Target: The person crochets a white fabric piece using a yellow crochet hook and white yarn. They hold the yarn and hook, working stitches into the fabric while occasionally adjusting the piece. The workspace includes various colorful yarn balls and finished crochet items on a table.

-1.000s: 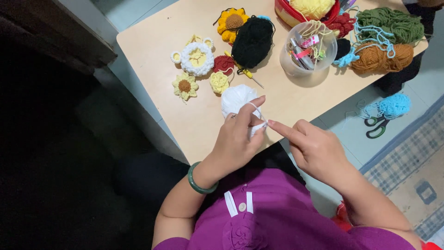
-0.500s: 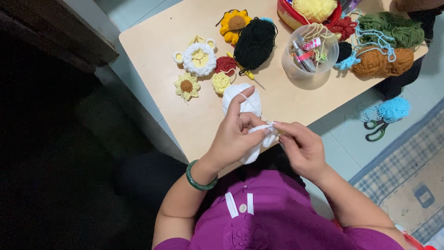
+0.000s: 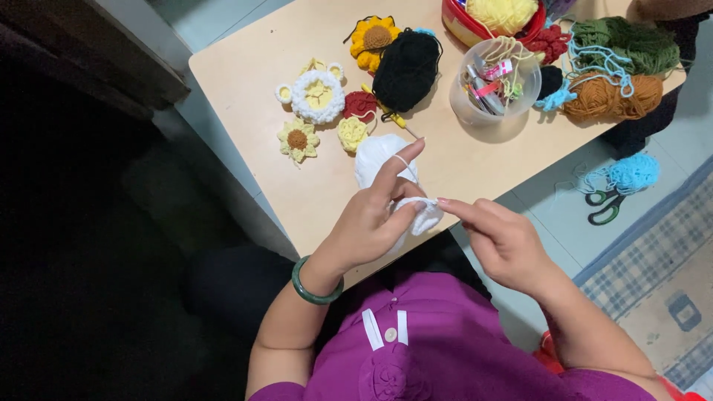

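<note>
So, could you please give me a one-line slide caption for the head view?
Left hand holds a small white crochet piece; right hand pinches its yarn, above a table of crocheted flowers.

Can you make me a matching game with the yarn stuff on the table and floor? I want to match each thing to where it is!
Things:
1. scissors
2. black yarn
3. white piece
4. clear cup

Places:
A. between the left hand and right hand
B. on the floor by blue yarn
C. beside the orange flower
D. on the table, full of small tools

Pairs: 1-B, 2-C, 3-A, 4-D
</note>
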